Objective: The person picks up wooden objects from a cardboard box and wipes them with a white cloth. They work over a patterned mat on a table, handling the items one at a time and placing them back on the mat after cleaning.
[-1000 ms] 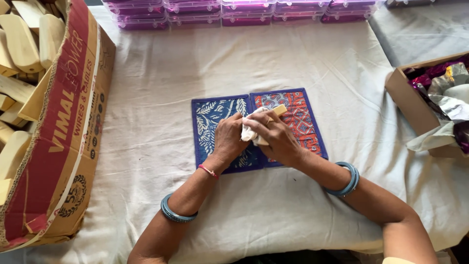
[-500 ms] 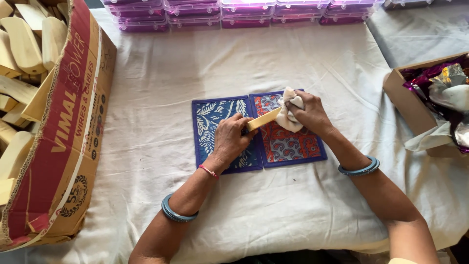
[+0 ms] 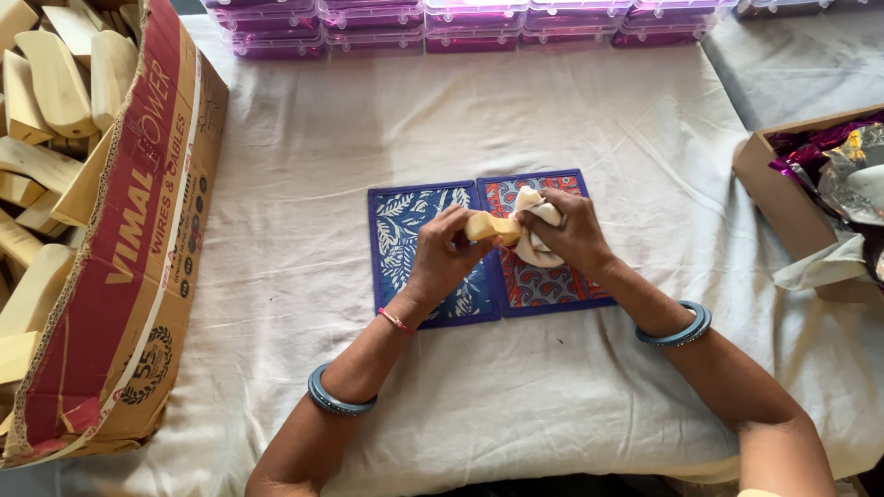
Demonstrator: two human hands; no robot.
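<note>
While the big cardboard box (image 3: 138, 267) of pale wooden pieces (image 3: 55, 83) fills the left edge of the frame, the left hand (image 3: 442, 258) sits at centre, grip closed on a small wooden block (image 3: 491, 226) held just above the blue leaf-print mat (image 3: 405, 230). Right hand (image 3: 566, 235), just right of it, grip closed on a white cloth (image 3: 534, 239) pressed against the block's end, over the red paisley mat (image 3: 552, 281). Both mats lie touching on the white-covered tabletop (image 3: 571, 120). Purple plastic boxes (image 3: 460, 23) line the top edge; open carton of foil wrappers (image 3: 820, 193) at right edge.
</note>
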